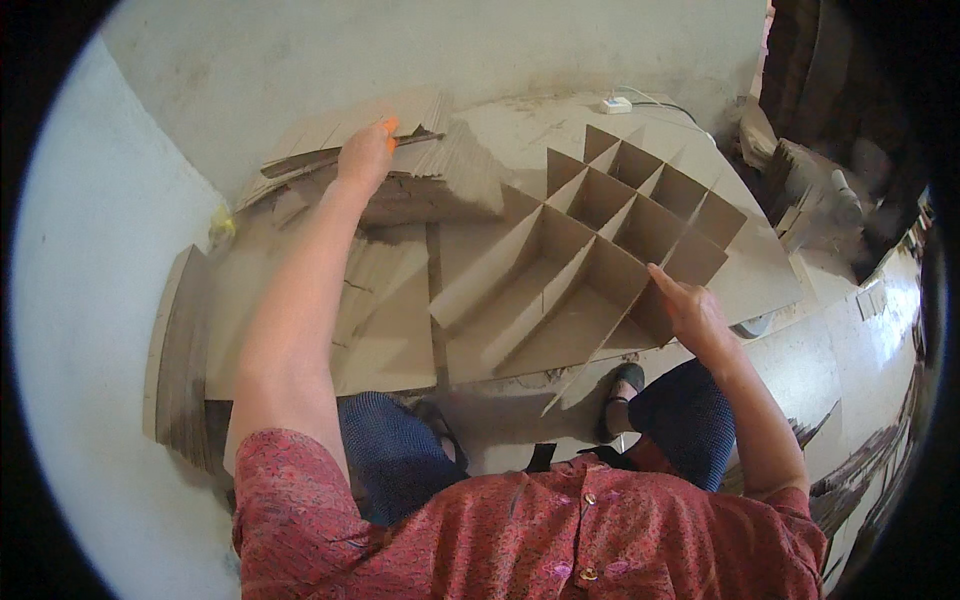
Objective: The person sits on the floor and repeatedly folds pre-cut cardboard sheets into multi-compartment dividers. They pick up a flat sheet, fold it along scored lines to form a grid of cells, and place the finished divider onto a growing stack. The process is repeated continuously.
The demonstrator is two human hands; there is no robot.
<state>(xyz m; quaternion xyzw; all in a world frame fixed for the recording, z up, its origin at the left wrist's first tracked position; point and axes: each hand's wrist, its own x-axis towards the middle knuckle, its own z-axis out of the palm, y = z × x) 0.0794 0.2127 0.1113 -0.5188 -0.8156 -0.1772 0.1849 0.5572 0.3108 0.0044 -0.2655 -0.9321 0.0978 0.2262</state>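
Observation:
My left hand (365, 158), with orange covers on its fingertips, reaches to a stack of flat cardboard strips (410, 110) at the back left. Its fingers close at the edge of the upper strips, where a dark gap shows between layers. Right of centre, a cardboard divider grid (600, 200) stands on the table, its slotted strips crossing to form several open cells. My right hand (695, 315) grips the grid's near right corner, the index finger lying along a panel's top edge. The thumb and other fingers are partly hidden. Some left-hand strips of the grid look blurred.
The grid and stack rest on a low cardboard-covered table (390, 350). More cardboard sheets (180, 350) stand upright by the left wall. A white power socket (616, 105) with a cable lies at the back. Cardboard scraps (800, 190) and dark piles crowd the right.

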